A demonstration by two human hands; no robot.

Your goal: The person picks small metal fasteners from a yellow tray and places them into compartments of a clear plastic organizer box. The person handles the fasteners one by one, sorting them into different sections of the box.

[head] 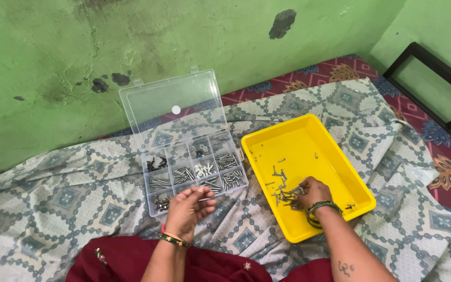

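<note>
Covering part of the loose screws (284, 194), the right hand (313, 192) lies palm down inside the yellow tray (335, 156), near its front left wall. Its fingertips are hidden among the screws, so whether they pinch one cannot be told. The left hand (188, 209) hovers cupped, palm up, at the front edge of the clear compartment box (194, 167), fingers curled loosely; it possibly cradles a few small pieces, though nothing in the palm can be made out. The box lid (170, 102) stands open toward the wall. Compartments hold sorted metal fasteners, one holds dark pieces and one white pieces; finer kinds are too small to tell. Box and tray sit just beside each other on the patterned sheet (79, 193). Both forearms are cut off at the bottom edge.
</note>
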